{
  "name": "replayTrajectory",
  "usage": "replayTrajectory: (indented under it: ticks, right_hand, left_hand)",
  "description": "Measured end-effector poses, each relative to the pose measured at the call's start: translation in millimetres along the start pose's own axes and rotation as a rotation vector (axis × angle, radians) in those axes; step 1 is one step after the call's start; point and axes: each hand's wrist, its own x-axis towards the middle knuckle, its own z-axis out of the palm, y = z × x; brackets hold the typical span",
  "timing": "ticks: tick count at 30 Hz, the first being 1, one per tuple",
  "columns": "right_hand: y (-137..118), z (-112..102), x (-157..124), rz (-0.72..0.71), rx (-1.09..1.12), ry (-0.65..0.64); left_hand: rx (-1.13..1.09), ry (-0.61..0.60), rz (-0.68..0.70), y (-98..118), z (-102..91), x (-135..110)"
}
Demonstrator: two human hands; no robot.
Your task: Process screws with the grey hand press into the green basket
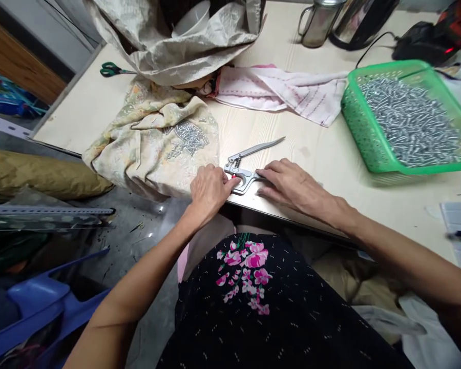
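A black skirt [253, 307] with pink flowers fills the near foreground, below the table edge. Just beyond it, a metal press [243, 177] is seen lying flat at the very edge of the table [322, 154], its long handle pointing away and to the right. The left hand [209, 189] is curled loosely at the press's left end, fingertips touching a small red part; the right hand [292, 184] is laid flat, fingers extended onto the press's right end. Nothing is gripped by either hand.

No writing or brand can be read anywhere.

Left of the left hand, a patterned cloth [153, 138] is draped over the table edge, with small metal pieces [188, 137] piled on it. Bare tabletop is left open beyond and right of the right hand, up to a green basket [369, 138] filled with similar pieces. Farther off, a pink cloth [280, 89], scissors [111, 69], a crumpled bag [184, 46] and a steel mug [317, 23], cut off by the top edge, are seen. What sits under the left fingertips cannot be made out.
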Motion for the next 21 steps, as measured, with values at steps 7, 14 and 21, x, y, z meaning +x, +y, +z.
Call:
replayTrajectory:
  ticks: [7,14,21]
  right_hand:
    - [2,27,15,0.108,-0.018,0.091]
    - [0,36,18,0.141,0.008,0.129]
    - [-1,17,16,0.134,0.033,0.130]
  left_hand:
    - [0.000,-0.310,-0.091,6,-13.9,30]
    - [-0.060,-0.377,-0.119,7,-23.8,38]
    - [-0.083,-0.358,-0.187,-13,-45.2,51]
